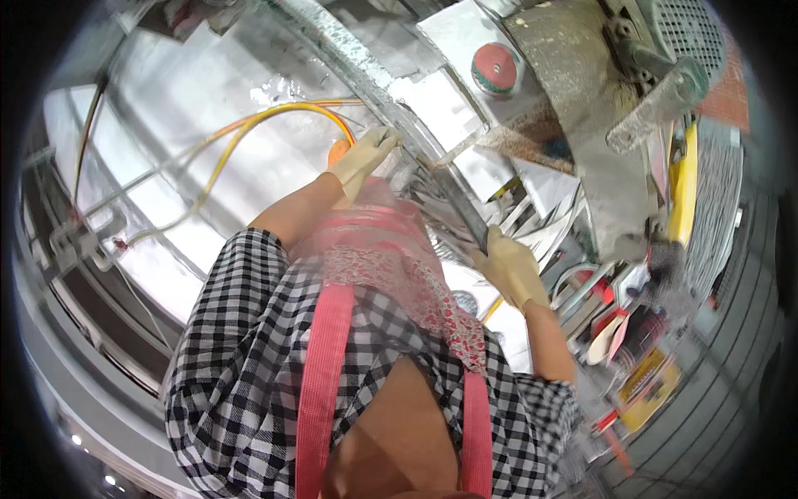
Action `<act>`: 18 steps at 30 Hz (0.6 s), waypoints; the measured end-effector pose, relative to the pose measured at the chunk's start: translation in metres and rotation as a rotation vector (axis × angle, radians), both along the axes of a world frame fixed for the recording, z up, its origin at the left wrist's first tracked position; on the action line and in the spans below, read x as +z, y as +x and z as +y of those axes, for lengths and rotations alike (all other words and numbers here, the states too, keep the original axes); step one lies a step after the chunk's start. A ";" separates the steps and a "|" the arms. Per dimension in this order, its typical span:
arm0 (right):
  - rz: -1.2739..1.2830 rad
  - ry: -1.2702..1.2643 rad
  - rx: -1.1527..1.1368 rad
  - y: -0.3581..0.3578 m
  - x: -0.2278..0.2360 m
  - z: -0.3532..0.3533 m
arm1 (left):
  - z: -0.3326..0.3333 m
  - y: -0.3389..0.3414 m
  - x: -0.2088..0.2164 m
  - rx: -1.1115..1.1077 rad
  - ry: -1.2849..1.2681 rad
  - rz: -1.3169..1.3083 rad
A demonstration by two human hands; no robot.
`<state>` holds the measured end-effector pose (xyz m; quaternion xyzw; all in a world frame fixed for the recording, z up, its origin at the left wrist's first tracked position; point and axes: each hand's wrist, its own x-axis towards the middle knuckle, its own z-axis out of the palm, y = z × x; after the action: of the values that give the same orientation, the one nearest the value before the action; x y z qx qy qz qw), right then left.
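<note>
Both my hands wear cream-coloured gloves. My left hand (366,160) is closed beside a long grey metal rail (353,58) that slants across the work area. Whatever is inside its fingers is hidden. Just behind that hand shows a rounded orange piece (337,152), with a yellow-orange hose (283,108) curving away to the left. Lower and to the right, my right hand (511,268) is closed at the near end of a dark grey metal bar (461,198). Between my hands, against my pink patterned apron (378,237), lie blurred thin metallic strips (424,187).
A worn metal machine (553,58) with a red round button (496,68) stands at the upper right. Wet white panels (150,75) cover the left side. At the lower right sit several tools, a yellow container (648,389) and a stack of grey sheets (715,200).
</note>
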<state>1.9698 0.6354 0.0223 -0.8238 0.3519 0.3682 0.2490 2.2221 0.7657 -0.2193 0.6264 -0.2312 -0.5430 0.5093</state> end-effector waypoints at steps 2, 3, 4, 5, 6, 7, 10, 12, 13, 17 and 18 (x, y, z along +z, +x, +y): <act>0.042 0.024 0.017 -0.002 -0.004 -0.010 | -0.015 0.003 -0.004 -0.082 0.026 -0.023; 0.046 0.037 -0.002 -0.004 -0.006 -0.012 | -0.021 -0.001 -0.006 -0.213 -0.006 -0.080; 0.070 0.007 0.018 -0.008 -0.011 -0.013 | -0.025 -0.005 -0.009 -0.304 0.008 -0.122; 0.042 -0.017 0.018 -0.011 -0.014 -0.014 | -0.031 -0.013 -0.012 -0.384 -0.029 -0.151; 0.052 -0.022 0.012 -0.015 -0.016 -0.011 | -0.030 -0.027 -0.014 -0.401 -0.115 -0.227; 0.091 -0.059 -0.008 -0.019 -0.019 -0.014 | -0.040 -0.038 -0.020 -0.457 -0.060 -0.345; 0.065 0.046 -0.117 -0.033 -0.016 -0.005 | -0.045 -0.064 -0.035 -0.527 -0.105 -0.563; 0.037 0.059 -0.196 -0.044 -0.012 -0.007 | -0.054 -0.072 -0.046 -0.571 -0.078 -0.531; 0.055 -0.042 -0.188 -0.051 -0.010 -0.006 | -0.057 -0.074 -0.050 -0.583 -0.080 -0.537; 0.099 0.074 -0.541 -0.071 -0.004 0.002 | -0.050 -0.070 -0.059 -0.761 0.015 -0.649; 0.068 0.064 -0.588 -0.074 -0.002 0.008 | -0.048 -0.068 -0.059 -0.836 0.007 -0.655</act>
<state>1.8961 0.6430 0.0202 -0.6655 0.5717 0.3184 0.3589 2.1538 0.7172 -0.2778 0.6194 -0.6063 -0.4762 0.1484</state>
